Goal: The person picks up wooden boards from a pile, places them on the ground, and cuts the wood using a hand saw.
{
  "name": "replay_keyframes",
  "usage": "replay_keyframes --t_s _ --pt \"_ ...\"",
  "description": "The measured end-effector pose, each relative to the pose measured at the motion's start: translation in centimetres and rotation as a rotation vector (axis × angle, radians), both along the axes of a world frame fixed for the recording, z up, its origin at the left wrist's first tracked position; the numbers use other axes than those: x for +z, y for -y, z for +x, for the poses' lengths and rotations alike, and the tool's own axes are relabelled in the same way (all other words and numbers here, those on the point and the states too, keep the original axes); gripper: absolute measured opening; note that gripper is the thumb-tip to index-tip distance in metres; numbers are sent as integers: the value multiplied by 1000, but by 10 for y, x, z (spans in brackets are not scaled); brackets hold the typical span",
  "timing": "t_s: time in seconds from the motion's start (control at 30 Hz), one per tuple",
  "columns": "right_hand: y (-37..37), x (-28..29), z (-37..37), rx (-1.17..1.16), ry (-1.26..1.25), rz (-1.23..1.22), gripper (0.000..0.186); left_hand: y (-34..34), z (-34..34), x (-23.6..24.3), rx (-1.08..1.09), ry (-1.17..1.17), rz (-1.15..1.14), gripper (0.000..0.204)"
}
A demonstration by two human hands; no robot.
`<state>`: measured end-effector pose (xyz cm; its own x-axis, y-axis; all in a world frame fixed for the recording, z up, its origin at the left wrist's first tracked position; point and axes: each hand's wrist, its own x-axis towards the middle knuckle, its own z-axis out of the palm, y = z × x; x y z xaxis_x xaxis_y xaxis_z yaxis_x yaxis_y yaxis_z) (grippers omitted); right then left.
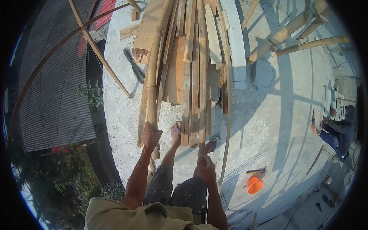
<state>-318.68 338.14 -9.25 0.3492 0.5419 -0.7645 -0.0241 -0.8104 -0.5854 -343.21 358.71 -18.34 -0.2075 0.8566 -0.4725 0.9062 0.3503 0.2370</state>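
My left hand (151,135) is wrapped round the near end of a bamboo pole (152,92), which runs away from me over the left side of a wood pile. My right hand (206,165) is closed on the near end of a second, thinner pole (202,80) that looks like bamboo. Between the two poles lie several long wooden boards (186,97) and a wide brown sheet of wood (176,73). Both poles point toward the far edge of the view. My sandalled feet stand close to the boards' near ends.
An orange bucket (255,185) and a dark tool (256,170) sit on the concrete at right. Bamboo supports (289,34) rise at far right. Another person (341,130) crouches at the right edge. A drop to a corrugated roof (53,88) lies left, beside a leaning stick (100,51).
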Motion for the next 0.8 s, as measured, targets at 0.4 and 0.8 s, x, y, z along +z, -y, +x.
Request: replay_keyframes --t_s 0.4,0.8 --pt "-165 -255 -178 62 -522 15 86 -17 -65 39 -23 237 -126 57" --pt "-166 -169 -149 297 -324 420 50 19 -68 7 -120 240 9 73"
